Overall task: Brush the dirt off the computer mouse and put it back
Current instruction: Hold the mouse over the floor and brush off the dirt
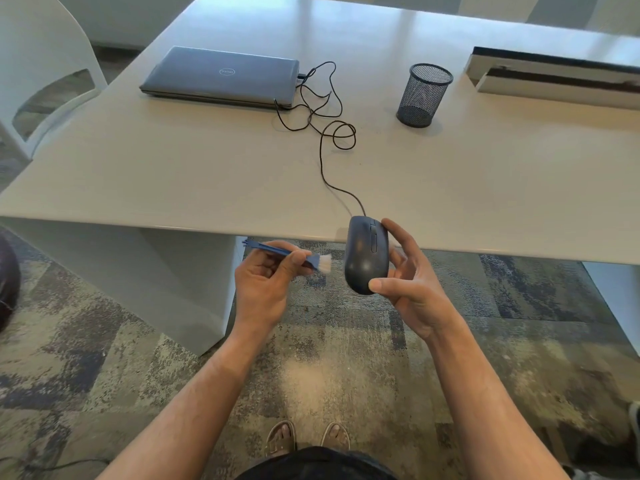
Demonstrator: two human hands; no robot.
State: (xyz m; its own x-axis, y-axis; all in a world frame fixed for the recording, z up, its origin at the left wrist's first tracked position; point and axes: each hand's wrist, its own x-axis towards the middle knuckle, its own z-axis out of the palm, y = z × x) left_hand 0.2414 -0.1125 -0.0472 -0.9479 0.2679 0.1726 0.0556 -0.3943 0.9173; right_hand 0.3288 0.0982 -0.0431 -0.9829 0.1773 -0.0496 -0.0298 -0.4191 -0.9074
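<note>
**Mouse held off the worktop, brush just beside it**

Your right hand [407,285] holds the computer mouse [366,254] in the air, in front of the near edge of the worktop [194,168] and above the carpet [104,341]. Your thumb presses its near end, your fingers curl round its far and right side. The mouse stands roughly on end, tilted, its top face turned toward your left hand [266,275].

Your left hand pinches the blue handle of a small brush [298,257] between thumb and curled fingers. The white bristles point at the mouse's left flank, just beside it; contact cannot be confirmed.

The mouse is dark grey, smooth, with a scroll wheel and button seam visible along its upper part. Dirt on it cannot be made out. Its black cable [325,133] runs from the far end up onto the worktop, loops several times and reaches the closed grey laptop [221,76]. A black mesh pen cup [424,95] stands well apart to the right.
</note>
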